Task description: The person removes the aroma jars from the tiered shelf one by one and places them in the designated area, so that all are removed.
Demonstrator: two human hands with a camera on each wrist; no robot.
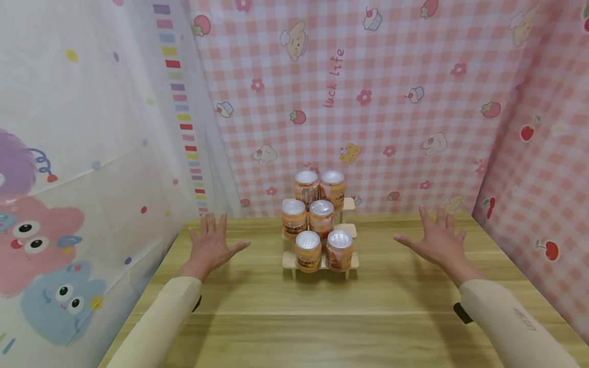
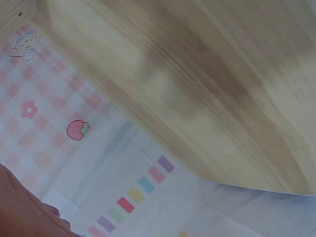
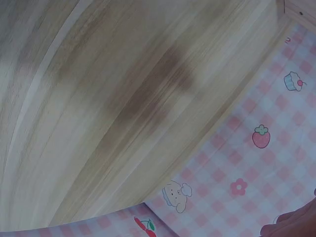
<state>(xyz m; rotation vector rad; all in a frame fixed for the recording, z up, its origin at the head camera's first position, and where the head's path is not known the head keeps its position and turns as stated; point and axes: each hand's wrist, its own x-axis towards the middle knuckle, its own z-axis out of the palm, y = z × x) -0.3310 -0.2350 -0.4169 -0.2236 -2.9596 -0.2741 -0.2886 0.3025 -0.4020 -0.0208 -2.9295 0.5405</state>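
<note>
Between my two hands, several orange cans with silver lids stand upright in pairs on a three-tier wooden rack (image 1: 289,260). On the lowest step are a left can (image 1: 308,253) and a right can (image 1: 339,252); another pair is on the middle step, with a can (image 1: 294,220) at its left. The top step bears two more, including a can (image 1: 332,189) on the right. My left hand (image 1: 209,245) is spread with fingers straight, left of the rack and apart from it. To the right, my right hand (image 1: 439,240) is likewise spread, holding nothing.
The rack stands on a wood-grain table (image 1: 257,327). Behind it hangs a pink checked cloth (image 1: 391,122), which also covers the right side. A white cloth (image 1: 115,133) with cartoon figures hangs at the left. Both wrist views show tabletop and cloth.
</note>
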